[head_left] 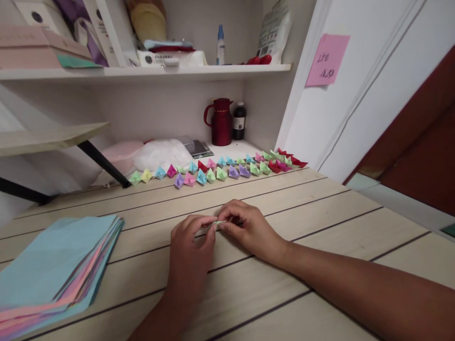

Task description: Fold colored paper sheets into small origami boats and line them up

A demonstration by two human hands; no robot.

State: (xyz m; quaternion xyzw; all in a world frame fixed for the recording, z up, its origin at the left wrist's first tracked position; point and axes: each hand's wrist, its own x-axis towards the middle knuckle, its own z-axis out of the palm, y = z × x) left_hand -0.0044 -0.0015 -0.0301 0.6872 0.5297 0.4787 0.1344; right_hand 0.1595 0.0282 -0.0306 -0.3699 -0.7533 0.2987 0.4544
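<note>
Both hands meet at the middle of the wooden table (320, 208). My left hand (190, 248) and my right hand (249, 227) pinch a small light-green folded paper piece (218, 222) between their fingertips, close to the tabletop. Most of the piece is hidden by the fingers. A stack of coloured paper sheets (53, 265), light blue on top, lies at the left of my left hand. Two rows of several small folded paper boats (220, 170) in many colours stand along the far edge of the table.
Behind the boats stand a dark red jug (221, 122), a dark bottle (239, 121), a white plastic bag (161, 154) and a pink container (122, 154). A shelf (149, 71) above holds boxes and a spray bottle. A pink sticky note (327, 59) hangs on the white door at right.
</note>
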